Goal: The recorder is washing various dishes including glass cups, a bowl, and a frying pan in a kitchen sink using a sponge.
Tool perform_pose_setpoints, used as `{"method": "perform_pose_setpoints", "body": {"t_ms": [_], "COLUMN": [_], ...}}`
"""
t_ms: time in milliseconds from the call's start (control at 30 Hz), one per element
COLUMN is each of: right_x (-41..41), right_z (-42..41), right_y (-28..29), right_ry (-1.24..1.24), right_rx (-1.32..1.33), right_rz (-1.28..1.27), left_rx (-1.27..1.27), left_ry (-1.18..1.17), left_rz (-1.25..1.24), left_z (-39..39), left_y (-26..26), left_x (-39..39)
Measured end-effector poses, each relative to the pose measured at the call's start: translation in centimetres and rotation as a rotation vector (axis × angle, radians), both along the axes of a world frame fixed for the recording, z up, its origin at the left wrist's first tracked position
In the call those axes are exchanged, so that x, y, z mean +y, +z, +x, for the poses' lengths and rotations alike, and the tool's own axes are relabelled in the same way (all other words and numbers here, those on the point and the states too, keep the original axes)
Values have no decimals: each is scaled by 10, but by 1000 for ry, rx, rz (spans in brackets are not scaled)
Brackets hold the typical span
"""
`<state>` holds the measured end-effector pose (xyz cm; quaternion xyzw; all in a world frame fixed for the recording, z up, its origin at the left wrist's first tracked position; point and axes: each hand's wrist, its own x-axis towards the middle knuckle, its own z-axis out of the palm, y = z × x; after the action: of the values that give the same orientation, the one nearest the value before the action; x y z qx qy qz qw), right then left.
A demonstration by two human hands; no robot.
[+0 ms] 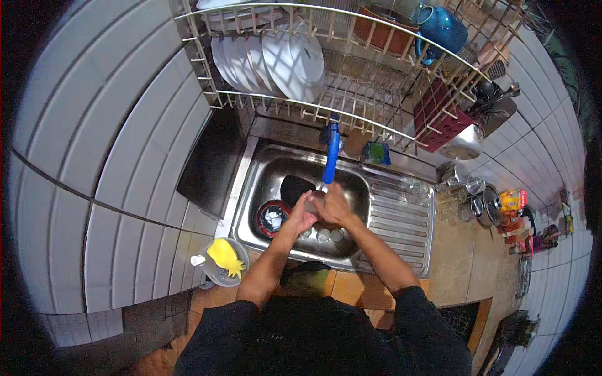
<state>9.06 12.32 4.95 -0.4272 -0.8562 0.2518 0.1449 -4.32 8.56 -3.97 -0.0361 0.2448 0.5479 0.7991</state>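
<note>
Both hands meet over the stainless steel sink (362,207), just below the blue tap spout (331,157). My left hand (302,212) supports a small, dim, see-through vessel, likely a drinking glass (316,198), from the left. On its other side my right hand (336,207) has its fingers against it; they blur and partly hide it. Small clear glasses (323,235) stand in the basin below my wrists. A black pan or dish (296,189) lies at the basin's back left. Nearer me is a round red-rimmed dish (261,221) with something whitish inside, partly behind my left forearm.
Above the sink hangs a wire dish rack (367,123) holding white plates (301,61) and a blue jug (444,30). A ribbed drainboard (400,223) adjoins the basin. A yellow pineapple-shaped item (225,256) sits in a clear bowl (209,270). Glassware and lids (491,204) line the right counter.
</note>
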Motion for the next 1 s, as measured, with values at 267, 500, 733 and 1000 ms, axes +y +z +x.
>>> {"method": "perform_pose_setpoints", "body": {"t_ms": [267,500,733,1000], "right_x": [2,23,42,14], "right_z": [-20,-33,-7,-12], "right_y": [-60,-57,-56,-5], "right_ry": [-407,-534,-303,-335], "right_rx": [747,1456,1397,1071], "right_rz": [-764,-1388,-1849,-1313], "left_rx": [718,1263,1829,1005], "left_ry": [153,166,192,143], "left_rz": [84,244,667,170], "left_z": [-5,1,-5,-11], "left_y": [21,43,55,58], "left_x": [-1,-3,21,41]}}
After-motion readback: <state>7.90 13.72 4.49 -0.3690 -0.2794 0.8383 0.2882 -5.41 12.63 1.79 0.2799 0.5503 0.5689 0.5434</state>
